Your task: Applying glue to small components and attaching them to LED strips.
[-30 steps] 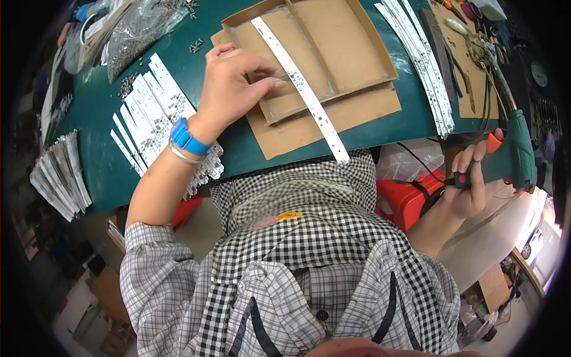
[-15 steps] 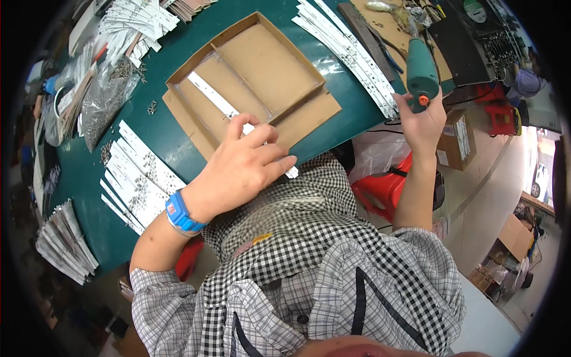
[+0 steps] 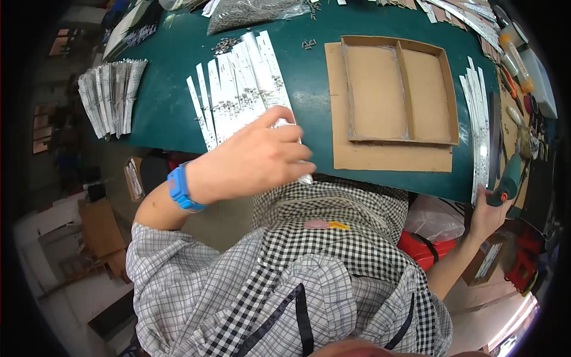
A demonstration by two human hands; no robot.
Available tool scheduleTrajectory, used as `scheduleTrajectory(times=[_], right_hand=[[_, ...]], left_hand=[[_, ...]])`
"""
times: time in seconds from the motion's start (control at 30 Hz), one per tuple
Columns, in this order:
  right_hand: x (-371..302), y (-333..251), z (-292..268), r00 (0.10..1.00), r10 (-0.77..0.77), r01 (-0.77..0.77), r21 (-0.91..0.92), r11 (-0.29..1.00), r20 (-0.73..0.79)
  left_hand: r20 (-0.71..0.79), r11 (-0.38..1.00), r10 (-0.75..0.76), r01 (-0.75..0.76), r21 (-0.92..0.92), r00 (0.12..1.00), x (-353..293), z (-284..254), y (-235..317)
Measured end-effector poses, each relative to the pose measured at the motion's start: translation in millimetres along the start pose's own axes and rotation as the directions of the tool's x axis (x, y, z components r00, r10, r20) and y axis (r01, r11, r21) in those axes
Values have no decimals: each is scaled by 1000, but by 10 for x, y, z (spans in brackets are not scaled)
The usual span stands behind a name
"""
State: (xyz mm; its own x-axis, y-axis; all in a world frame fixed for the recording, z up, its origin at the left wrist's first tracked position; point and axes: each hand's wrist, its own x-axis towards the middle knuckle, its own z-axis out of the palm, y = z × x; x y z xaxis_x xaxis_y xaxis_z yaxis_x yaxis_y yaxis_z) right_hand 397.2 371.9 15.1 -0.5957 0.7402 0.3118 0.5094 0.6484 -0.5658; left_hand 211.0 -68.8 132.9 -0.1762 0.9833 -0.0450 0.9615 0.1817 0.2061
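A narrow white strip [image 3: 305, 178] is held in my left hand [image 3: 256, 152], fingers closed over it. Its near end pokes out below my fingers, while the far part looks blurred above a fanned pile of white strips [image 3: 235, 98] with small dark parts on them. Off to the right, my right hand [image 3: 489, 219] grips the lower end of a green hand tool [image 3: 510, 175] with an orange-red spot at its base. Its exact kind is unclear. Beside that hand lies another stack of white strips [image 3: 476, 128].
A cardboard tray [image 3: 403, 89] with a divider rests on a cardboard sheet [image 3: 386, 159] on the green table [image 3: 312, 113]. Bundled strips [image 3: 113, 98] stand at the left. A plastic bag of small metal parts [image 3: 256, 15] lies at the back, loose screws [image 3: 308, 44] nearby.
The view has swung left. My left hand has carried the white strip from over the cardboard tray leftward to the fanned pile. My right hand keeps hold of the green tool.
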Motion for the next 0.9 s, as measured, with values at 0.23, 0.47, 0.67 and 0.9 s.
scheduleTrajectory(times=[0.23, 0.47, 0.67, 0.9], right_hand=[[57, 255, -5, 999, 42, -23, 496, 868, -28], [-347, -645, -326, 992, 11, -103, 780, 618, 123], [-815, -1121, 132, 939, -27, -275, 798, 536, 342], [-1002, -1383, 559, 920, -11, -296, 713, 635, 392]], left_hand=[[58, 989, -145, 143, 49, 988, -434, 217, -279], [-36, 981, -169, 164, -105, 985, -526, 409, -318], [-13, 979, -165, 162, -124, 986, -476, 366, -321], [-159, 943, -268, 224, -245, 950, -104, 275, -808]])
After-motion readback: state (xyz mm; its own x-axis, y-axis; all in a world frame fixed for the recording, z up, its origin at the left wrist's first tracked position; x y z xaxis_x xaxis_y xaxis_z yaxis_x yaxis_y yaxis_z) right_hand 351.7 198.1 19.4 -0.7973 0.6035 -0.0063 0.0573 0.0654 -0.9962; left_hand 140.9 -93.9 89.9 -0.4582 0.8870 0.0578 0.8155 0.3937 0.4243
